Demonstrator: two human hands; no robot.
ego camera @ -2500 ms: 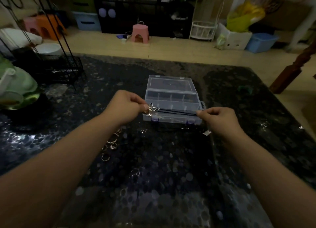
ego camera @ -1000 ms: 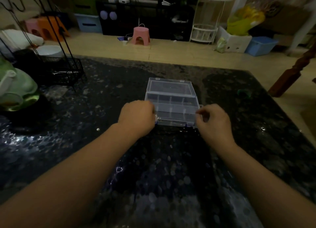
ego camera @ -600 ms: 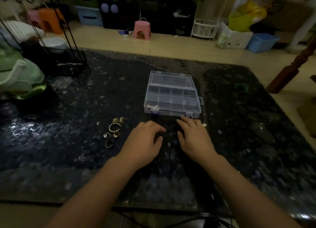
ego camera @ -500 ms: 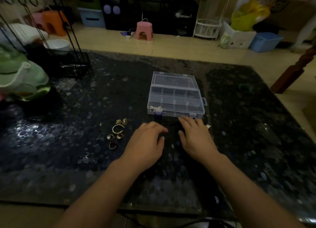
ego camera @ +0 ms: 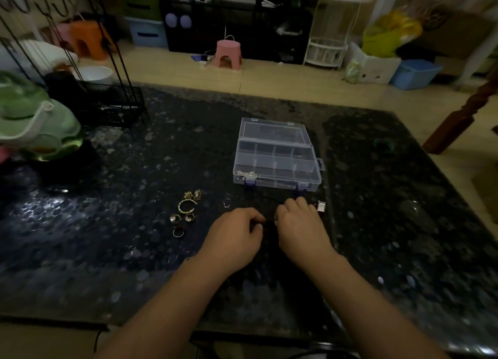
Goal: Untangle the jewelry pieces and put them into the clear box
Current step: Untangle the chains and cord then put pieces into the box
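The clear box (ego camera: 277,167) stands open mid-table, its lid tilted back. A pale pendant (ego camera: 246,174) lies in its front-left compartment. A cluster of gold rings and small pieces (ego camera: 186,210) lies on the dark table (ego camera: 107,224), left of my hands. My left hand (ego camera: 234,237) and right hand (ego camera: 301,226) sit close together in front of the box, fingers curled. They appear to pinch a thin dark cord (ego camera: 269,220) between them, which is hard to make out against the dark top. A small white tag (ego camera: 321,205) lies by my right hand.
A green and white pot (ego camera: 35,124) and a black wire rack (ego camera: 107,102) stand at the back left of the table. A small green ring (ego camera: 382,143) lies far right. The near table edge runs just below my forearms.
Both hands laid the pendant necklace in the box, then drew back and rested flat on the table. Since then their fingers have curled in and the fingertips have come together.
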